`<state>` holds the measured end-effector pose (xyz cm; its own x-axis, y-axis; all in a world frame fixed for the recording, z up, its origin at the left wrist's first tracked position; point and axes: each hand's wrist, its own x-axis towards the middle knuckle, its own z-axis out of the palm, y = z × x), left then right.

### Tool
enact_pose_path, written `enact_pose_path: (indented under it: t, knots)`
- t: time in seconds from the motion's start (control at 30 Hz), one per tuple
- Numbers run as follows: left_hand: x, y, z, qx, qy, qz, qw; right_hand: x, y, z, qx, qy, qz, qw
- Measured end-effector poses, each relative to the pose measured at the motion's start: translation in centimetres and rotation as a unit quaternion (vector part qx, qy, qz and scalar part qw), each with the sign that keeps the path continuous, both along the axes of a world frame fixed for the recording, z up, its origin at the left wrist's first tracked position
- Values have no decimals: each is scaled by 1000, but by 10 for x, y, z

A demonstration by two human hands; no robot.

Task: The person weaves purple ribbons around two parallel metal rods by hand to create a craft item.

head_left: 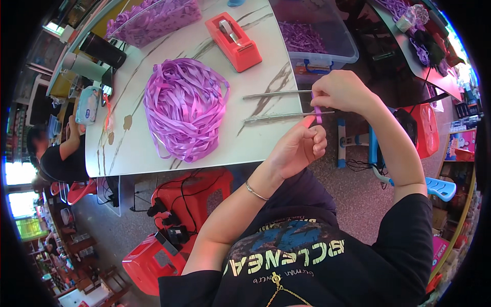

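Note:
My left hand (pixel 300 145) is closed, pinching the lower end of a short purple ribbon strip (pixel 317 113) at the table's near edge. My right hand (pixel 341 90) pinches the same strip from above, fingers closed on it. The strip runs between two thin metal rods (pixel 276 94) that stick out over the edge of the white marbled table (pixel 128 148). A big loose heap of purple ribbon (pixel 185 108) lies on the table, left of my hands.
A red tape dispenser (pixel 233 34) sits behind the heap. A clear bin of purple ribbon (pixel 313 38) and a second bin (pixel 153 20) stand farther back. Another person (pixel 64 153) sits at the table's left. Red plastic stools (pixel 176 220) with cables stand below.

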<state>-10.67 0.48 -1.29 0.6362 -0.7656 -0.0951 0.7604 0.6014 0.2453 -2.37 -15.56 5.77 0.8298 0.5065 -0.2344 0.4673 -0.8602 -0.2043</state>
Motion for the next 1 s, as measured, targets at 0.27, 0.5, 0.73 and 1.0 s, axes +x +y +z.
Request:
enact_pose_path:
  t: [0.27, 0.5, 0.73, 1.0]
  knots:
    - [0, 2, 1, 11, -3, 19, 1000, -9, 0, -6, -78, -70, -52, 993]
    - [0, -2, 1, 0, -14, 8, 1000, -12, -48, -106, 563, 166, -271, 763]
    - [0, -1, 3, 6, -9, 16, 1000, -28, -4, -167, 779, 475, -166, 374]
    - [0, -1, 2, 2, -11, 12, 1000, -23, 8, -177, 812, 540, -10, 222]
